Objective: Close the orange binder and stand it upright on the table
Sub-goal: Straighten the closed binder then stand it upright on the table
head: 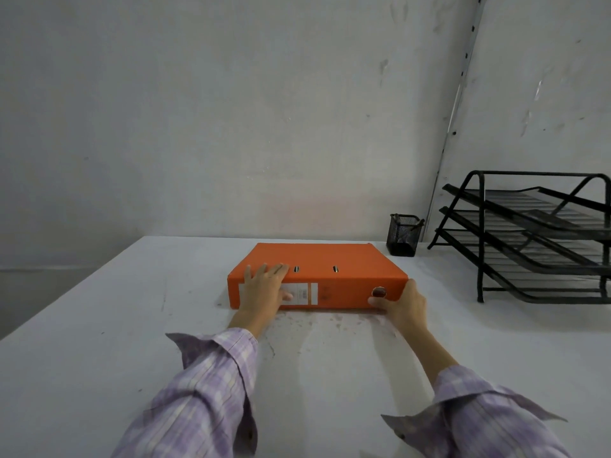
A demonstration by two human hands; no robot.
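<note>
Head view looks forward and down at a flat, closed orange cardboard lever-arch binder lying on its broad face in the middle of the white table, its spine turned toward the person and running left to right across the view. The left hand lies draped over the near left end of that spine, fingers spread flat on the top cover and the thumb down across the white spine label; it presses rather than clamps. The right hand cups the near right corner, fingers curled around the end beside the round metal finger hole, thumb at the spine's lower edge, so it has a partial hold there. Both hands are about equally near, one at each end of the long axis. The cover appears already shut, so the closing part looks done; what remains, as I judge it, is the raising. That move turns on the spine's left-right line: lifting one end would pivot the binder up onto the other end. A black mesh pen cup and a black wire three-tier paper tray stand well apart to the right.
</note>
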